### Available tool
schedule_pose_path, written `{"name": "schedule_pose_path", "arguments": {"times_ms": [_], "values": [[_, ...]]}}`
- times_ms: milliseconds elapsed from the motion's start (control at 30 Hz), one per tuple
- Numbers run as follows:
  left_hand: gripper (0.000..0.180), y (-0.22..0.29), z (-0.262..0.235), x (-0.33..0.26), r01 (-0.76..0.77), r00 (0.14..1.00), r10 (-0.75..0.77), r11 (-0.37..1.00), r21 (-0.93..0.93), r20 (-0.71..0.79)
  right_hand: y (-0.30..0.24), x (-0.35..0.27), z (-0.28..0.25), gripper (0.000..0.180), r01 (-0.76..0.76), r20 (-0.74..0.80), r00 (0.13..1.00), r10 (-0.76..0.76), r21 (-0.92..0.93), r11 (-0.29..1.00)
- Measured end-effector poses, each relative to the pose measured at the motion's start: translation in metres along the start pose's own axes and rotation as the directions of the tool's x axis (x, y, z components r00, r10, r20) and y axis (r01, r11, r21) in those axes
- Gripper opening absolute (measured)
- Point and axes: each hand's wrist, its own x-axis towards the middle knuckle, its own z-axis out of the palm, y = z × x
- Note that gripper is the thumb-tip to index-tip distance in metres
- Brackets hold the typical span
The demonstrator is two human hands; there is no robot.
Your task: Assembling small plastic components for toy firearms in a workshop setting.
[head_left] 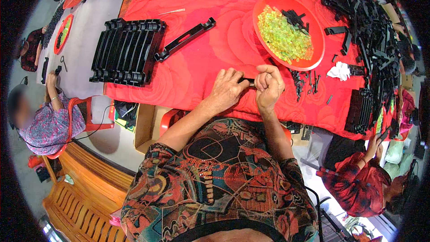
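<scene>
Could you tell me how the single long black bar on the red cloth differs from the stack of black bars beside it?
The single black bar lies alone and slanted on the red tablecloth; the stack of black bars is packed side by side in a neat block. The single bar sits nearer the red bowl; the stack overhangs the cloth's left edge. Both look like the same long black plastic part.

Small black plastic part [246, 81]: slim, short bar, lying approx horizontal betw. both hands, just above the red tablecloth near the table's front edge. Most of it hidden by fingers; only a short dark mid section w/ a paler tip at its right end shows. Left end pinched in left hand [226, 90], right end in right hand [269, 87]. Exact shape can't be told.
</scene>
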Motion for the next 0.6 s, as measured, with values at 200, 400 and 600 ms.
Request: {"name": "schedule_pose_path", "arguments": {"times_ms": [200,400,600], "values": [[0.014,-0.0008,0.0001,0.0006,-0.008,1.000,0.008,1.000,-0.017,-0.020,0.0056,-0.0024,0.0003,0.023,0.040,0.013,0.999,-0.040,-0.012,0.999],[0.015,0.0000,-0.0002,0.0003,-0.016,1.000,0.016,1.000,-0.009,-0.022,0.0070,-0.0051,0.0031,0.023,0.031,0.053,0.998,-0.024,-0.123,0.992],[0.018,-0.0005,-0.0001,0.0021,-0.031,0.999,0.031,0.999,0.010,-0.029,0.0075,-0.0049,0.0036,0.022,0.050,0.076,0.996,-0.038,-0.165,0.985]]}}
